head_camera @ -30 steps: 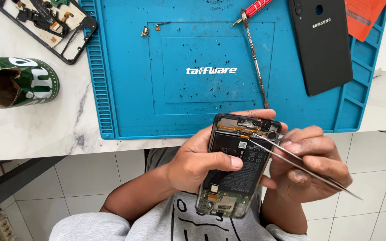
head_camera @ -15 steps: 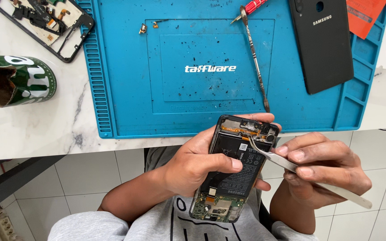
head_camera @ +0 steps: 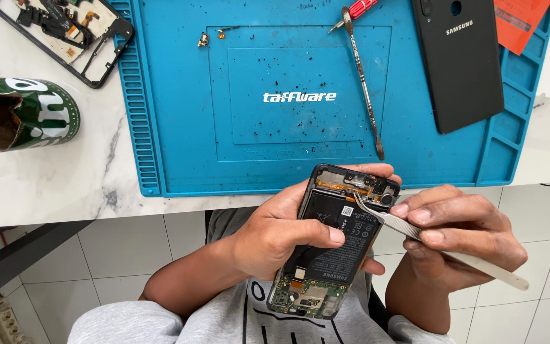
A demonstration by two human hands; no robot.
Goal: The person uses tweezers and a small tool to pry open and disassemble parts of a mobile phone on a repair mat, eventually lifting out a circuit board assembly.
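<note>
At lower centre of the frame, the left hand (head_camera: 275, 245) is clamping one opened phone (head_camera: 335, 242), thumb lying across its battery. The right hand (head_camera: 463, 232) is pinching one pair of tweezers (head_camera: 415, 230), tips touching the phone's upper corner. Above, one blue mat (head_camera: 179, 114) on the worktop (head_camera: 52, 178) is carrying one back cover (head_camera: 459, 64) and one metal pry tool (head_camera: 363, 83).
</note>
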